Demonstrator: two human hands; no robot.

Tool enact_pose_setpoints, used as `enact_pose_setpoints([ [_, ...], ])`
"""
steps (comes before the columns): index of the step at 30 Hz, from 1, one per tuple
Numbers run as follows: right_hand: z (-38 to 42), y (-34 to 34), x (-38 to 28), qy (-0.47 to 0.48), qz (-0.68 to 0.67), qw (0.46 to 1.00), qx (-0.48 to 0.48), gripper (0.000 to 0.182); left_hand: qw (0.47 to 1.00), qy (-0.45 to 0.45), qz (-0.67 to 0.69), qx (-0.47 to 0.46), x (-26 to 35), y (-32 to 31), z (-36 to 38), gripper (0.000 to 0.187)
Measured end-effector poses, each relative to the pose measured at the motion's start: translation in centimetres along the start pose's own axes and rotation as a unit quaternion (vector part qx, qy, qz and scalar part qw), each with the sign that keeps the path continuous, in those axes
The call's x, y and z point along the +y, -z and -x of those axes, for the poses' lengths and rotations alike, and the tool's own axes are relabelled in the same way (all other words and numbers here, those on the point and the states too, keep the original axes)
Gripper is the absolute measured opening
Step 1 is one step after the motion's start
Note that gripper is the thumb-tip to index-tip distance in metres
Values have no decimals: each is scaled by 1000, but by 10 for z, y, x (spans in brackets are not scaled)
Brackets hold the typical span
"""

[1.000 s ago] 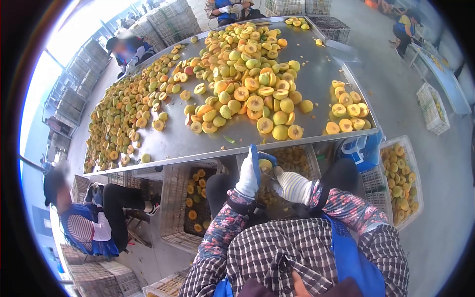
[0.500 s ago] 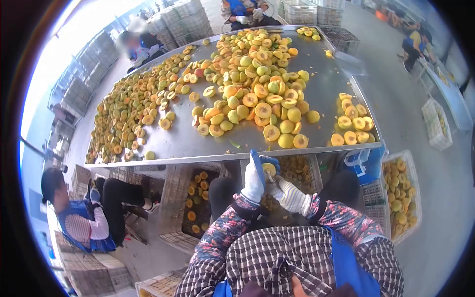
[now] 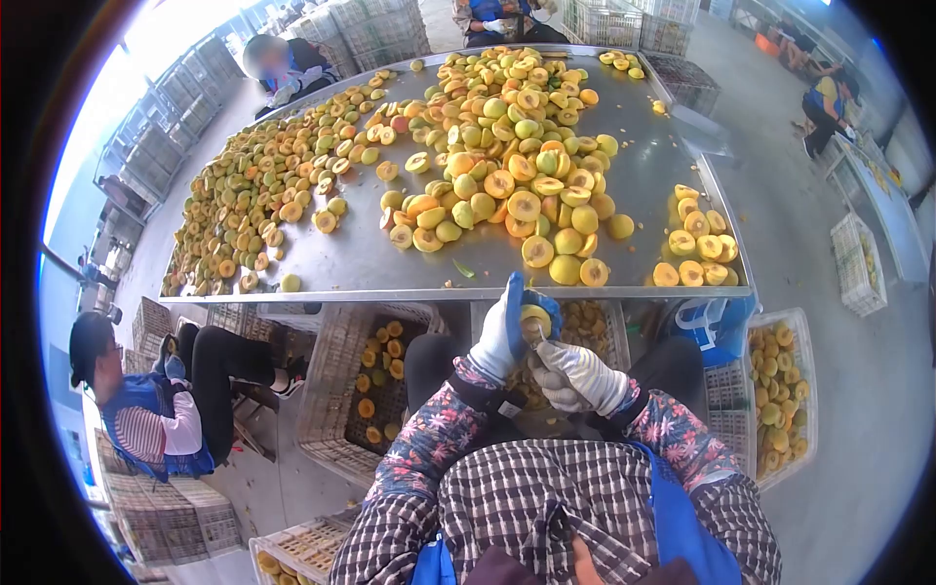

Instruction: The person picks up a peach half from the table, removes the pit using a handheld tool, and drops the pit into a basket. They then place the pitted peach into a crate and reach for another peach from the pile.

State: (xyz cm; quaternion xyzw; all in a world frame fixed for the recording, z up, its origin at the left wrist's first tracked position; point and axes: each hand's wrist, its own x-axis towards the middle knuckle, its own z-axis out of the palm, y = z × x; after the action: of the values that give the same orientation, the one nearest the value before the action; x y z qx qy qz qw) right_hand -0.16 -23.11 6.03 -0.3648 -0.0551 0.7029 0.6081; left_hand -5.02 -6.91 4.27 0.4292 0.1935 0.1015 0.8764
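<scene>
My left hand [image 3: 499, 336], in a white glove with blue-coated fingers, is closed around a yellow peach half [image 3: 533, 314] just below the table's front edge, cut face towards me. Against that half, my right hand [image 3: 582, 377] in a striped pale glove grips a thin metal tool [image 3: 541, 332]; its exact shape is too small to make out. On the steel table [image 3: 341, 273] in front lies a large heap of halved peaches [image 3: 524, 205]. Under my hands, between my knees, stands a crate of peach pieces [image 3: 585, 327].
A smaller group of halves [image 3: 697, 244] lies at the table's right corner. Crates with peach halves stand left [image 3: 336, 390] and right [image 3: 780, 390] of my legs. A blue container [image 3: 717, 327] is by my right knee. A co-worker [image 3: 146, 400] sits at left; others are beyond the table.
My left hand has tilted, and its blue fingers now show behind the peach half. My right hand has turned with its fingers curled lower. The view has shifted slightly.
</scene>
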Motion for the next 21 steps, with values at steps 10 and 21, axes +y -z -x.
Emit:
enact_pose_setpoints([
  [10, 6, 16, 15, 74, 40, 996, 35, 31, 981, 62, 166, 78, -19, 22, -13, 58],
  [21, -11, 33, 15, 428, 513, 702, 247, 42, 998, 4, 66, -12, -10, 30, 10, 59],
])
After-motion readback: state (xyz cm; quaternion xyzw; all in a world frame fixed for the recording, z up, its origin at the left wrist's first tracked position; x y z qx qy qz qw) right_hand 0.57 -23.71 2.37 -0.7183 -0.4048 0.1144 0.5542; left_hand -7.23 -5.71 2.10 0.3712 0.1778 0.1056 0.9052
